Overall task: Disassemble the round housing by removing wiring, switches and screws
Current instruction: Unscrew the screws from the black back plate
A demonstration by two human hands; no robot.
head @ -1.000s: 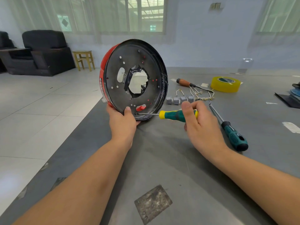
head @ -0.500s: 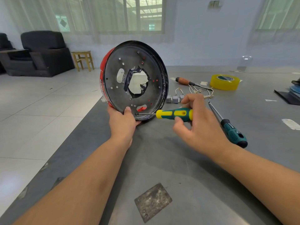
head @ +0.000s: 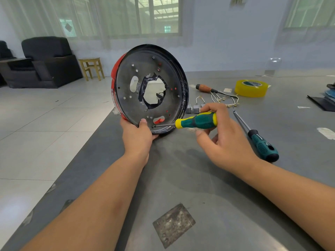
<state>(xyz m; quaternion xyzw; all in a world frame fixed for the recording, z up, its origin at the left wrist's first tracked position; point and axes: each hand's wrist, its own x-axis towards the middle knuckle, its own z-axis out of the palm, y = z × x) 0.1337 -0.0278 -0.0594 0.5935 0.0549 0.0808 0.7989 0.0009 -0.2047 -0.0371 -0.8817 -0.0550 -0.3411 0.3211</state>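
A green-and-yellow screwdriver (head: 196, 121) is pinched by its handle in the fingers of the right hand (head: 223, 140), its tip seated on a screw (head: 154, 126) at about six o'clock on the round housing (head: 150, 87). The housing is stood on edge on the grey table (head: 208, 187), its lower rim gripped by the left hand (head: 137, 135), with removed wiring and switches (head: 213, 102) lying at three o'clock. The screw-removal step appears under way; next, steady turning with the tip kept seated is called for.

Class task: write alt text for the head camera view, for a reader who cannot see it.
A person's left hand holds a round black metal housing with a red rim upright on a grey table, while the right hand grips a green-and-yellow-handled screwdriver, tip at a screw near the housing's lower edge. A second screwdriver, yellow tape and loose wired switches lie behind.
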